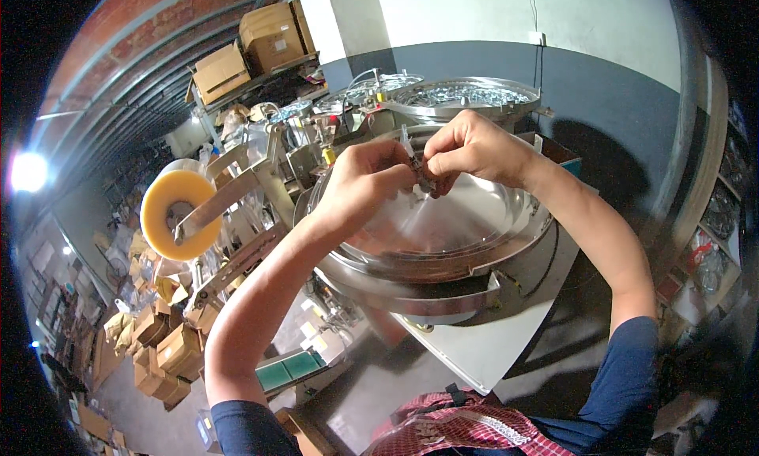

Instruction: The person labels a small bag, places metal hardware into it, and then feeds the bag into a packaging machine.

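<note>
Both my hands are raised over a wide, shiny round metal bowl (pixel 474 243), fingers pinched and almost touching each other. My left hand (pixel 368 171) and my right hand (pixel 468 152) hold between them a small clear bag (pixel 424 179) with dark or metallic bits; my fingers cover most of it, so its contents cannot be made out. The bowl below is set on a machine with a white flat top (pixel 474 353). Its inner surface looks smooth and reflective.
A second round bowl (pixel 462 96) full of small shiny metal parts stands behind. At left, a yellowish roll of film (pixel 175 211) hangs on a metal arm (pixel 229 199). Cardboard boxes (pixel 178 349) lie on the floor; more boxes (pixel 273 37) sit on a high shelf.
</note>
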Motion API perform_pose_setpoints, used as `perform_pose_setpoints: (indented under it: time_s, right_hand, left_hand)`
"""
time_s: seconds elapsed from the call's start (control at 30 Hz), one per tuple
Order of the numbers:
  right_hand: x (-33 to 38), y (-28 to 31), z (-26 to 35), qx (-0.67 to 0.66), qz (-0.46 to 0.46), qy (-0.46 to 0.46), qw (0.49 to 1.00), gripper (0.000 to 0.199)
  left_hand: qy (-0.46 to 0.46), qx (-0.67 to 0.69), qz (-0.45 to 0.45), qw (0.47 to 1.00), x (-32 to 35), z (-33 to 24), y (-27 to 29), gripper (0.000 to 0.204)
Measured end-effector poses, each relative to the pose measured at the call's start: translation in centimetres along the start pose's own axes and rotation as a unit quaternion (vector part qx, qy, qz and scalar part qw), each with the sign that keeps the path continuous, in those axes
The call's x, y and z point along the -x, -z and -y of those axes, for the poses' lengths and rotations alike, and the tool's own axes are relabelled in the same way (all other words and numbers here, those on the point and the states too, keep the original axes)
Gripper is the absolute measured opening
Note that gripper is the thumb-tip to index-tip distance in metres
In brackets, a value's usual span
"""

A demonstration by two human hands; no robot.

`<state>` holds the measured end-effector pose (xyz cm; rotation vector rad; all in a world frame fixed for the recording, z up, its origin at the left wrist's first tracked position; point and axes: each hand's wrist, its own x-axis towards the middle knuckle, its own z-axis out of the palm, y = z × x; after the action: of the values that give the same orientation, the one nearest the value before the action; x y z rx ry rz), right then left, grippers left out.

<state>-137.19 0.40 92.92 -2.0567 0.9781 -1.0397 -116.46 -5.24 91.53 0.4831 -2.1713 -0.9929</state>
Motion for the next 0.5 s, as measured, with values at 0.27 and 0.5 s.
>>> perform_pose_setpoints:
  time_s: [0.27, 0.5]
  right_hand:
    - [-0.6, -0.4, -1.0, 0.058, -0.037, 0.053, 0.996, 0.014]
    - [-0.5, -0.4, -1.4, 0.089, -0.06, 0.108, 0.988, 0.02]
  left_hand:
    - [0.056, -0.005, 0.011, 0.998, 0.0, -0.2, 1.1, 0.021]
    - [0.014, 0.016, -0.006, 1.0, 0.0, 0.8, 0.4, 0.021]
